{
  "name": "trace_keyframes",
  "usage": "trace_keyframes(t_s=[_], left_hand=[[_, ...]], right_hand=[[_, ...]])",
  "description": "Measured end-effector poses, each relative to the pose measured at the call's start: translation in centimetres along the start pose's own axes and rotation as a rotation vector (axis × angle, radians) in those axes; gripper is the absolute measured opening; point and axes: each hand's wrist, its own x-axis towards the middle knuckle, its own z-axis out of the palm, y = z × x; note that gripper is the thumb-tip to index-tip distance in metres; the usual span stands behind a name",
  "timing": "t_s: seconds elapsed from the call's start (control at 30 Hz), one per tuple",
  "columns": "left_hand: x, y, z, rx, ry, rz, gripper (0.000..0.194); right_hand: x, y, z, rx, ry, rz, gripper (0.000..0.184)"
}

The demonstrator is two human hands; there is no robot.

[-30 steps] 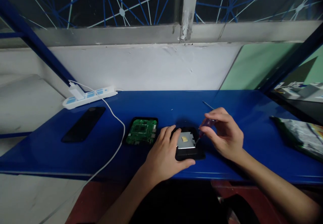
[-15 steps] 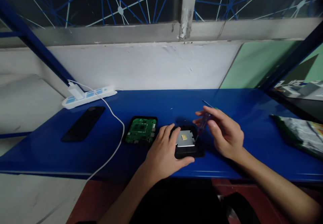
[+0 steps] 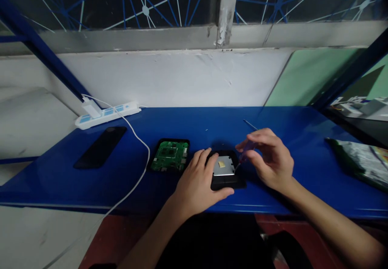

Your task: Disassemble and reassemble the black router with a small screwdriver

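A small black device case with a silver metal plate inside lies near the front edge of the blue shelf. My left hand rests on its left side, fingers wrapped over the edge, thumb along the front. My right hand pinches a small purple-handled screwdriver, its tip down at the plate's right corner. A green circuit board in a black tray lies just left of my left hand.
A black phone lies at the left. A white power strip sits at the back left, with a white cable running off the front edge. A thin rod lies behind my right hand. A crumpled bag lies at the right.
My right hand's fingers have shifted around the screwdriver handle, turning it on the spot. My left hand and the case have stayed put.
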Motion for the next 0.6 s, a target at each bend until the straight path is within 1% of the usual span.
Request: trace_keyframes(t_s=[0.07,0.1,0.23,0.47,0.6], left_hand=[[0.0,0.0,0.0,0.006,-0.006,0.002,0.087],[0.1,0.0,0.0,0.008,-0.009,0.003,0.086],[0.2,0.1,-0.1,0.008,-0.02,-0.002,0.086],[0.1,0.2,-0.3,-0.001,-0.031,-0.006,0.086],[0.2,0.2,-0.3,0.006,-0.018,0.0,0.086]], right_hand=[[0.0,-0.2,-0.2,0.019,-0.012,0.028,0.041],[-0.1,-0.3,-0.2,0.025,-0.018,0.052,0.04],[-0.3,-0.6,-0.1,0.007,-0.018,0.12,0.044],[-0.2,0.2,0.0,-0.049,0.041,-0.006,0.051],[-0.2,0.5,-0.2,-0.091,0.024,-0.028,0.041]])
